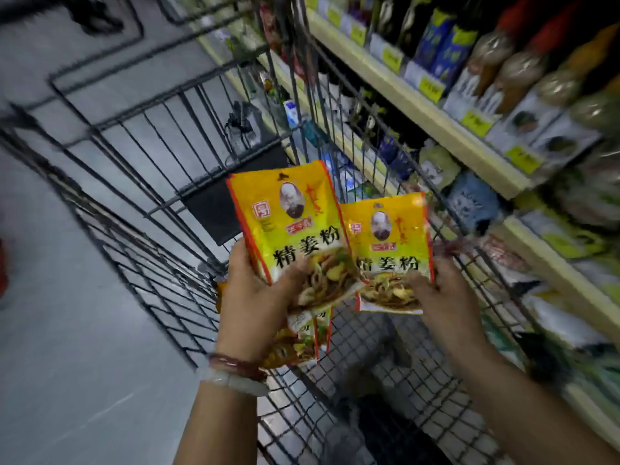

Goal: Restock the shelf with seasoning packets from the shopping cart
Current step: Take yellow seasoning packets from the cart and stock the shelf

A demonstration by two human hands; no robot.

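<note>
My left hand (255,297) grips a yellow seasoning packet (288,223) by its lower edge, with more yellow packets (302,337) stacked under it in the same grip. My right hand (443,297) pinches a second yellow packet (389,243) at its bottom, just right of the first and partly tucked behind it. Both hands hover over the black wire shopping cart (161,209). The shelf (436,115) with goods runs along the right.
Shelf boards carry yellow price tags (476,124), dark bottles (446,45) and bagged goods. Lower shelves (550,263) hold more packets. Grey floor (67,330) lies to the left of the cart. A bracelet and a white band circle my left wrist.
</note>
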